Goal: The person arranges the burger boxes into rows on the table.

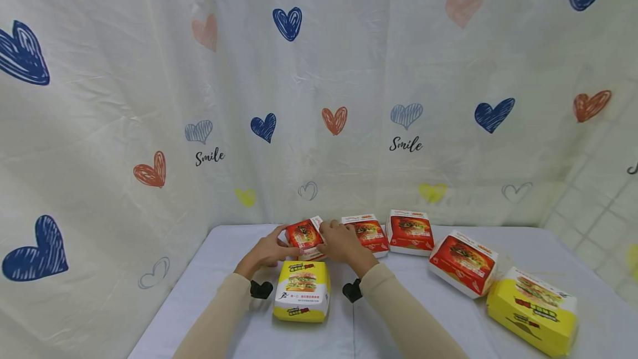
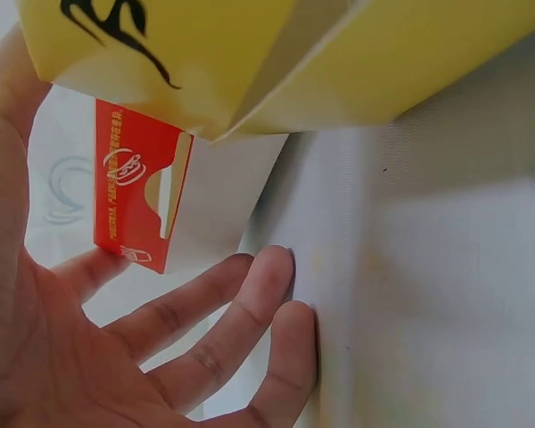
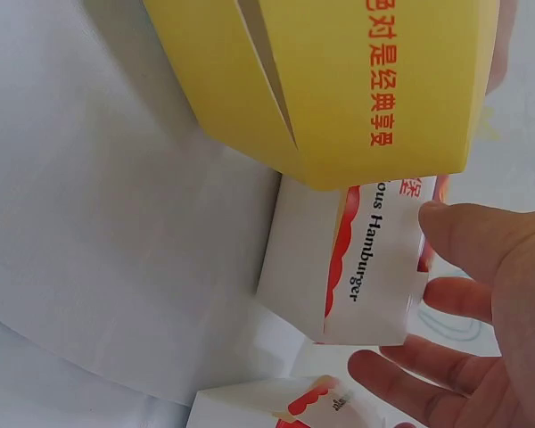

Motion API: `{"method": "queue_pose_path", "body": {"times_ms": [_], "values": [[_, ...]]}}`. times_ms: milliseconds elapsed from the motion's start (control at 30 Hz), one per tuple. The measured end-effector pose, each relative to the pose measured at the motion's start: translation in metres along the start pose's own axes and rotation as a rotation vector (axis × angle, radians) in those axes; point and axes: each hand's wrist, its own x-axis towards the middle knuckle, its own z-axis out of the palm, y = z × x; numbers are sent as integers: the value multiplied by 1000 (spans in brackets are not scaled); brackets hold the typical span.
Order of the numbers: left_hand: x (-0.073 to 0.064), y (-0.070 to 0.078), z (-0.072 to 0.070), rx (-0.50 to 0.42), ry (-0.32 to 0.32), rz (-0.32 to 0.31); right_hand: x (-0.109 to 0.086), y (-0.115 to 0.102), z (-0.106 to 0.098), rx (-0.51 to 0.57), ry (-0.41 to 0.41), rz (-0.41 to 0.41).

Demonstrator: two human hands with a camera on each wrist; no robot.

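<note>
Both hands are at a tilted red-and-white burger box [image 1: 304, 235] near the table's back edge. My left hand [image 1: 268, 250] holds its left side, thumb at the near edge and index finger at the far corner. In the left wrist view the other fingers spread out beside the red box [image 2: 143, 178]. From the right, my right hand [image 1: 345, 241] holds the same box; thumb and index fingertip meet its top edge in the right wrist view. A yellow-and-white burger box [image 1: 301, 291] sits just in front, between the forearms, and partly hides the red one in both wrist views.
Right of the hands stand a red box [image 1: 366, 234], another red box [image 1: 410, 232] and a third red box [image 1: 464, 263], curving toward me. A second yellow box [image 1: 533, 310] ends the row at the right. A heart-printed curtain [image 1: 359, 71] hangs behind the white-covered table [image 1: 408, 314].
</note>
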Motion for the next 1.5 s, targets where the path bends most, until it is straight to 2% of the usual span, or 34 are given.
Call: {"method": "queue_pose_path", "body": {"times_ms": [433,700,933,1267,1500], "values": [[-1,0,-1,-12,-12,3,-2,1,0,-43,10,-12],[4,-4,2,-9,8,-14,-6,2,-4,-34,29,-49],[9,-10,4,-46,13,-41,-6,1,-3,11,52,-65],[7,-12,2,-45,5,-10,-5,4,-2,38,53,-74],[10,-14,4,-35,18,-16,-1,6,0,-11,61,-69]]}}
